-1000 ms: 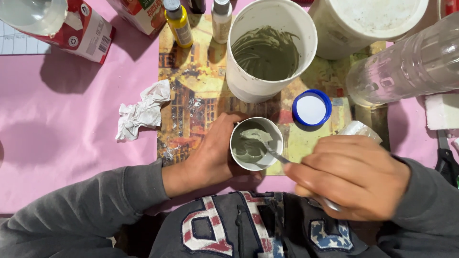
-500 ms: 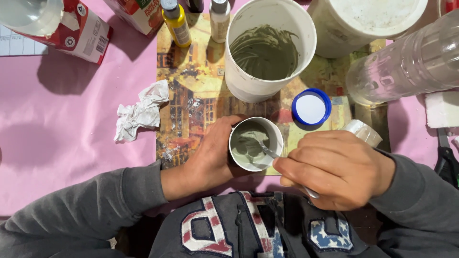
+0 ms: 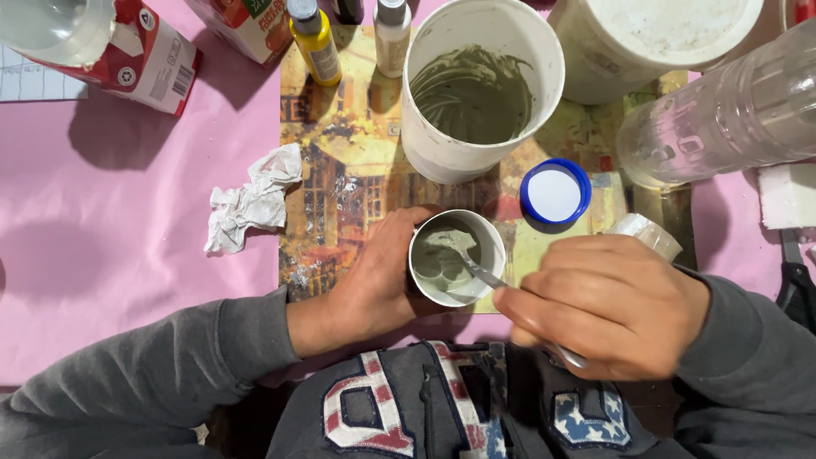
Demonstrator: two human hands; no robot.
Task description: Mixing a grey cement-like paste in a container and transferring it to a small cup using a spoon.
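Left hand [image 3: 374,285] wraps around the small white cup [image 3: 456,257], which sits just below the big white bucket [image 3: 480,85] of grey-green paste. Right hand [image 3: 608,306] has its grip closed on a metal spoon [image 3: 476,270], tip buried in the cup's paste. Mix looks mostly smooth, though one lump sits on top. The spoon's long axis slants from the lower right up-left into the cup.

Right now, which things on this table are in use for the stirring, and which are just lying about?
In use:
left hand
small white cup
right hand
metal stirrer

Lying about:
crumpled paper
blue lid
yellow bottle
clear plastic bottle
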